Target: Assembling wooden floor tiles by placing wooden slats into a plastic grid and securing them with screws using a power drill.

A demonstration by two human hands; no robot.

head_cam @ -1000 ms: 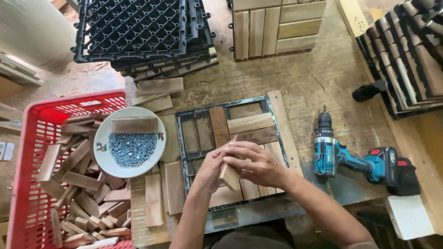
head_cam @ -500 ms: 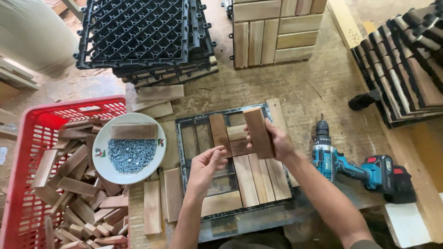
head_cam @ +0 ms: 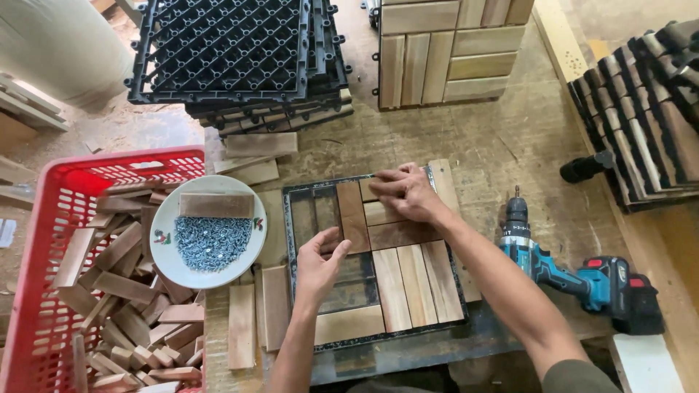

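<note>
A black square frame (head_cam: 298,191) lies flat on the workbench, partly filled with short wooden slats (head_cam: 411,280). My right hand (head_cam: 404,191) presses flat on a slat at the frame's top right corner. My left hand (head_cam: 320,256) rests fingers apart beside an upright slat (head_cam: 352,215) in the frame's middle, touching its edge. The frame's left cells show bare.
A white plate (head_cam: 169,263) of screws with a wood slat (head_cam: 216,205) on it sits left of the frame. A red basket (head_cam: 44,218) holds several slats. A blue cordless drill (head_cam: 575,273) lies at right. Black grids (head_cam: 233,51) and finished tiles (head_cam: 444,51) are stacked behind.
My right hand carried a slat up from the frame's middle and laid it down at the top right corner. My left hand shifted slightly left to the upright slat.
</note>
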